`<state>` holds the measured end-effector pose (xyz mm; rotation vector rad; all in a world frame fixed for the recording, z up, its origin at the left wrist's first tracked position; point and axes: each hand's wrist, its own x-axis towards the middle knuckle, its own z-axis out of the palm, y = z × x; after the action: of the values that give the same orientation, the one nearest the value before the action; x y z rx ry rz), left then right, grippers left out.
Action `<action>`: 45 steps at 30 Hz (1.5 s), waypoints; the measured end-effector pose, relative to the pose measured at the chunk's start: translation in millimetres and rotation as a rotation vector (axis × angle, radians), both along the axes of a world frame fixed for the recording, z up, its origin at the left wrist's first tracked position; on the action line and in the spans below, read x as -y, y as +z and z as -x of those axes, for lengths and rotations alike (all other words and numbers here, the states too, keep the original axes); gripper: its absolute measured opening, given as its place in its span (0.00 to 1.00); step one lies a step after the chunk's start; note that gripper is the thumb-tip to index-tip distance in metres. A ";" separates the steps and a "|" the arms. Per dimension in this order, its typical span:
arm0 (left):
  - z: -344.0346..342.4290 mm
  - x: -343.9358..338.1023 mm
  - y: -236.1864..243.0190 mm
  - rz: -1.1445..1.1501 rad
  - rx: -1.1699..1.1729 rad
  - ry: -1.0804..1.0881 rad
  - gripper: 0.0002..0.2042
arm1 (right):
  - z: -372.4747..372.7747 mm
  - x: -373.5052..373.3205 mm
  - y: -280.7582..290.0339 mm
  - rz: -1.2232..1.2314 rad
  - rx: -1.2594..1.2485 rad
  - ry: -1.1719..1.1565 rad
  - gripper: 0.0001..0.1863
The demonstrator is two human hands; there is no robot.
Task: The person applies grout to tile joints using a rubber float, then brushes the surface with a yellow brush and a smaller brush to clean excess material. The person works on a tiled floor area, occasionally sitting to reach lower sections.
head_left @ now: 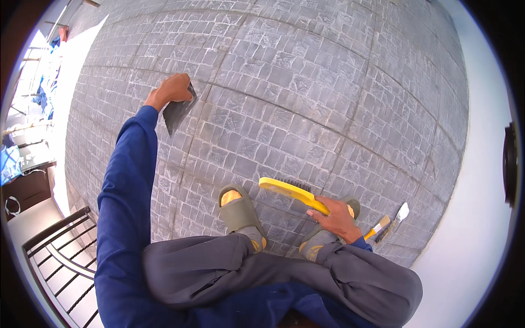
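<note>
My left hand (173, 89) grips a dark flat blade (176, 113), like a scraper or putty knife, at the grey cobble-patterned floor (290, 71) upper left of centre. My right hand (332, 217) is closed on the yellow handle of a wire brush (284, 188), which points leftward with dark bristles, low over the floor between my olive slides (236, 213). To the right of that hand lie a paintbrush (377, 228) with a yellow handle and pale bristles and, beside it, a longer dark-handled tool (396, 218) with a white end.
A white wall (448, 208) runs along the right. At the lower left is a dark metal railing (60, 257) with bars. A bright opening at the upper left shows railings and blue items (46, 82).
</note>
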<state>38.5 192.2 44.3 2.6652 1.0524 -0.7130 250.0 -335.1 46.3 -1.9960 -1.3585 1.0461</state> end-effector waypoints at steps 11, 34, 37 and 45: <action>-24.5 0.8 -27.1 -0.095 0.256 0.142 0.21 | 5.6 -7.3 -4.2 -0.057 0.003 0.054 0.25; -41.0 2.7 -27.8 -0.121 0.180 0.119 0.16 | 7.0 -7.3 -10.9 -0.034 0.009 0.083 0.26; -33.2 3.6 -29.8 -0.101 0.217 0.070 0.15 | 7.5 -12.3 -8.8 -0.060 0.017 0.102 0.25; 18.6 37.8 -14.1 0.067 -0.106 -0.023 0.16 | 1.5 -14.8 -3.4 -0.048 -0.008 0.073 0.26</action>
<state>19.9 154.4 30.2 2.6124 1.0057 -0.8866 248.5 -320.3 42.9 -1.9189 -1.4481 1.0428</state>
